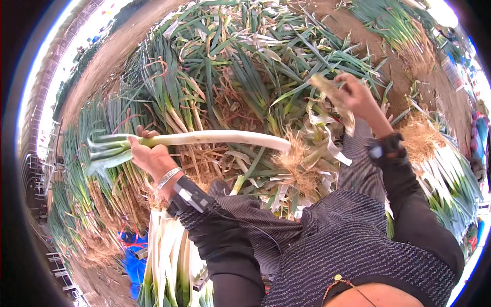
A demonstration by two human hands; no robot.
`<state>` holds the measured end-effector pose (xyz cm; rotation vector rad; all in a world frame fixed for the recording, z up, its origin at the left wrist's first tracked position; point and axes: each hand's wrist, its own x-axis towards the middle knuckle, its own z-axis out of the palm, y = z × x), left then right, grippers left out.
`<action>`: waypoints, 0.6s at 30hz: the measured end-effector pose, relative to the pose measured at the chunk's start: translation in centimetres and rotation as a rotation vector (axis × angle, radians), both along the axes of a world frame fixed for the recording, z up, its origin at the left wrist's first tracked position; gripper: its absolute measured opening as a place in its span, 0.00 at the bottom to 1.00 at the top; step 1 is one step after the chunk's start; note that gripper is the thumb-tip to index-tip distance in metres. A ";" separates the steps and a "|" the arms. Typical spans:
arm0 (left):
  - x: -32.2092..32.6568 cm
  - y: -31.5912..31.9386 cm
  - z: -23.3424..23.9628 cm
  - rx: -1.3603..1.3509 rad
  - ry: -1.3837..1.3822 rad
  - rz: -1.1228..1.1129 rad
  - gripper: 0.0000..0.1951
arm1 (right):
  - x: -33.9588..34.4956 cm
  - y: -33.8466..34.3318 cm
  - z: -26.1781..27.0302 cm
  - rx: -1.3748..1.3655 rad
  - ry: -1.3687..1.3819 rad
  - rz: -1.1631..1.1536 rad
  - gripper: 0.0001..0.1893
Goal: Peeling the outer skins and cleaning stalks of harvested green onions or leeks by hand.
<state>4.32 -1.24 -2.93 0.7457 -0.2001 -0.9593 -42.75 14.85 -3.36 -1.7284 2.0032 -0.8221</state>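
Observation:
My left hand [151, 151] grips a long green onion [215, 137] where its white stalk turns to green leaves. The stalk lies nearly level across my view, its peeled white length pointing right and ending in a tuft of pale roots [297, 165]. To the right, my right hand [356, 98] pinches a dry, yellowish strip of outer leaf [332, 94], apart from the stalk. Beneath the hands lie peeled white skins [335, 147] and loose root fibres, between my legs.
Trimmed leaves [245, 38] are heaped ahead. Unpeeled green onion bundles [111, 149] stand along the left. Peeled white onions lie stacked at lower left [168, 253] and right [441, 176]. A blue sheet [136, 264] shows at lower left; another bundle [406, 34] lies at upper right.

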 end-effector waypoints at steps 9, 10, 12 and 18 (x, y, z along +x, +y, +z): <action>-5.2 1.1 1.8 -0.050 -0.024 -0.184 0.18 | 18.1 -4.2 -0.3 0.140 -0.490 0.636 0.20; -6.0 1.3 1.9 -0.075 -0.071 -0.223 0.18 | 19.0 -4.7 -0.7 0.132 -0.519 0.659 0.21; -6.8 1.5 2.2 -0.093 -0.101 -0.263 0.16 | 19.7 -5.3 -1.7 0.128 -0.550 0.694 0.21; -5.7 1.0 2.0 -0.158 -0.079 -0.330 0.16 | 21.1 -5.6 -2.9 0.171 -0.927 0.677 0.19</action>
